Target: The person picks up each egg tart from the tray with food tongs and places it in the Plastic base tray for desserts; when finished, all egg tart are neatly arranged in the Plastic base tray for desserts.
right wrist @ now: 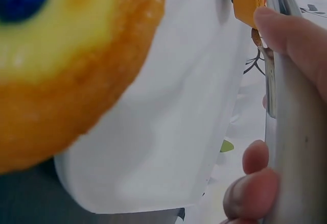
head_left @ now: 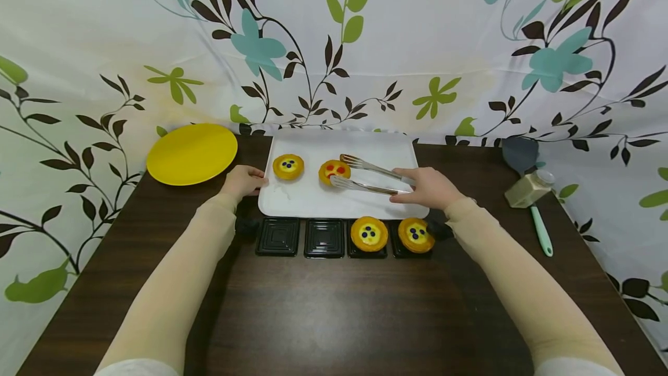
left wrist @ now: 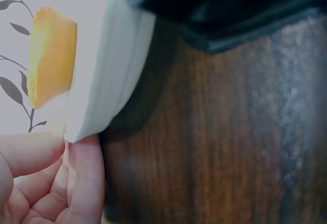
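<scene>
My left hand pinches the left edge of a white tray, thumb above and fingers below the rim. In my right hand is a pair of metal tongs, held over the tray. Their spread tips lie on either side of a tart with red topping; contact cannot be told. Left of it on the tray sits a tart with blue dots. Two more blue-dotted tarts, one left and one right, stand on black square holders in front of the tray.
Two other black holders, the left one and its neighbour, line up along the tray's front. A yellow plate lies at the back left. At the right are a shaker jar and a spatula. Patterned cloth hangs behind.
</scene>
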Motion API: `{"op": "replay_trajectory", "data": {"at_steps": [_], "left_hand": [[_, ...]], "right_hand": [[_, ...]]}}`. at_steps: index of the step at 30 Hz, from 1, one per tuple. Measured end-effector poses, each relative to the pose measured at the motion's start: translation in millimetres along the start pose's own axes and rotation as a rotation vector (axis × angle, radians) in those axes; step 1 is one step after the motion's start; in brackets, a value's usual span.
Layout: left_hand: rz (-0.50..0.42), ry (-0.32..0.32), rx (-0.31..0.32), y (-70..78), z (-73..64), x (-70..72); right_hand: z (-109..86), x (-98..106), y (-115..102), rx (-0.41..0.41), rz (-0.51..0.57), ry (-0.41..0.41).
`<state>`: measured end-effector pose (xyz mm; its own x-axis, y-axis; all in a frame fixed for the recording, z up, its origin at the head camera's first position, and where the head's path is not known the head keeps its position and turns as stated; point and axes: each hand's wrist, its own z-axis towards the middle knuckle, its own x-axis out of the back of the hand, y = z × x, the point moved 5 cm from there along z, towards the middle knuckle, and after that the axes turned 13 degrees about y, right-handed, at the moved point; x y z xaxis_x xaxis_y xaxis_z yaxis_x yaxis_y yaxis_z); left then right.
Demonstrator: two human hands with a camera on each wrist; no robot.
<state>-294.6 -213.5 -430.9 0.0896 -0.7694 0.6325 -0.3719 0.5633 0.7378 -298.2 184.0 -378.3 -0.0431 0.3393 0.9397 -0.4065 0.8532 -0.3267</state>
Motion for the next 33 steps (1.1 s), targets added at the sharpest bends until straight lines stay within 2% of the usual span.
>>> {"op": "replay_trajectory", "data": {"at_steps": [17,22,33], "left_hand": [[0.002,-0.018,0.014,-4.1,6.0,-2.1],[0.006,-0.023,0.008,-6.3,8.6,-2.4],[0.008,-0.01,0.013,-5.1,6.5,-2.3]], "right_hand": [[-32.2,4.8,-2.0,-0.047,0.066,-0.007],[-43.5,5.0,-5.7,-0.031,0.095,-0.004],[-66.1,5.7,-20.7,0.058,0.114,0.015]]}}
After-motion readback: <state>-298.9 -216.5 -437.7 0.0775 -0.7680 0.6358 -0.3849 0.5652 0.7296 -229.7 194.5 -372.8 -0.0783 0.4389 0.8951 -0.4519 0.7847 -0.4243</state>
